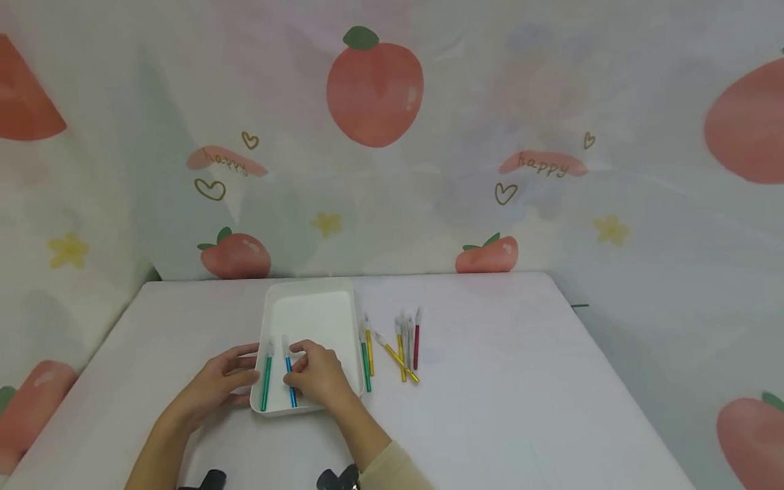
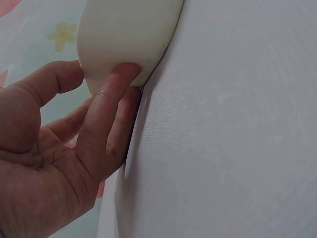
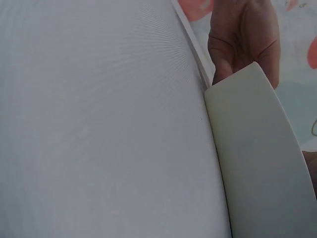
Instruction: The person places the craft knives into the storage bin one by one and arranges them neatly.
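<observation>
A white rectangular tray [image 1: 314,299] stands on the table. My left hand [image 1: 217,384] is at its left side, fingers fairly straight and touching the outer wall, as the left wrist view also shows. Inside, a green craft knife [image 1: 266,381] with a clear cap lies along the left edge. Beside it is a blue craft knife [image 1: 289,367], also clear-capped, which my right hand [image 1: 321,374] holds between thumb and index finger over the tray floor. In the right wrist view the tray wall [image 3: 262,148] hides most of the right hand's work.
Right of the tray lie several more capped knives: a green one [image 1: 365,364] against the tray wall, a yellow one [image 1: 370,354], a crossed yellow one [image 1: 398,357], a silver one [image 1: 410,340] and a red one [image 1: 416,347]. A fruit-printed backdrop [image 1: 380,197] surrounds the table.
</observation>
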`<action>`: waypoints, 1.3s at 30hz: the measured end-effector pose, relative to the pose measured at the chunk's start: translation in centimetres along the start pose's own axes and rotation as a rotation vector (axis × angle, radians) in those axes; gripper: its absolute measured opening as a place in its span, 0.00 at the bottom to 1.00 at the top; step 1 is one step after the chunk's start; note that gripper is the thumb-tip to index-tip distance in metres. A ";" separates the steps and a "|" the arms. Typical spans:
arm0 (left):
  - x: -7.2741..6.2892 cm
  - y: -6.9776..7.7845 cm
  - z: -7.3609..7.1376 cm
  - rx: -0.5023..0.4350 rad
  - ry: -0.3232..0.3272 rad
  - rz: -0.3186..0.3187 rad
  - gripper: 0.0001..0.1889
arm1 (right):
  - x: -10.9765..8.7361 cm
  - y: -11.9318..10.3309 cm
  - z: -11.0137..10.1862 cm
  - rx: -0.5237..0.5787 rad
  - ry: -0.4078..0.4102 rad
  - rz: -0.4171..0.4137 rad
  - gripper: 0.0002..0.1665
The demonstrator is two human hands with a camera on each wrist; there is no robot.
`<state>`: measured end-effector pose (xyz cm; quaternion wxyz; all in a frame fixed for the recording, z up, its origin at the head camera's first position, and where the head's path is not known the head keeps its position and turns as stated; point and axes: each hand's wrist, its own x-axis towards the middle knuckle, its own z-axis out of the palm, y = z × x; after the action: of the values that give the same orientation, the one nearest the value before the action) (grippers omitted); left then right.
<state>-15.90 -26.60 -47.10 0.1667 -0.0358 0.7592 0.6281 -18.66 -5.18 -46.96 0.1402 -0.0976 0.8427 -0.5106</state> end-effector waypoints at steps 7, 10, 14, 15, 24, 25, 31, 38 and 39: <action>0.1 0.2 -0.1 -0.016 -0.001 -0.001 0.36 | 0.0 0.0 -0.2 0.058 -0.075 0.014 0.26; 0.2 0.1 -0.1 -0.022 -0.008 0.003 0.36 | 0.0 0.1 -0.3 0.088 -0.133 -0.019 0.24; 0.1 0.2 -0.1 -0.015 -0.007 -0.002 0.36 | 0.1 0.3 -0.5 0.093 -0.199 -0.075 0.23; 0.0 0.2 -0.1 -0.013 -0.005 -0.006 0.36 | 0.1 0.4 -0.4 0.090 -0.211 -0.084 0.23; -0.1 0.2 0.0 -0.012 -0.006 -0.007 0.37 | 0.1 0.6 -0.5 0.095 -0.220 -0.109 0.23; 0.0 0.2 0.1 -0.013 -0.005 -0.008 0.37 | 0.0 0.6 -0.6 0.103 -0.208 -0.111 0.23; 0.2 -0.1 0.3 -0.012 -0.003 -0.022 0.37 | -0.3 -0.4 -2.3 0.163 -0.127 -0.146 0.22; 0.0 -0.1 0.2 0.006 0.011 -0.025 0.38 | -0.8 -1.7 -6.8 0.253 -0.057 -0.222 0.22; 0.0 -0.1 0.2 0.006 0.010 -0.024 0.38 | -0.8 -1.7 -7.6 0.264 -0.042 -0.229 0.22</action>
<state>-15.81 -26.49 -47.23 0.1708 -0.0476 0.7615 0.6235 -20.42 0.59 -42.00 0.1102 -0.1843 0.7484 -0.6275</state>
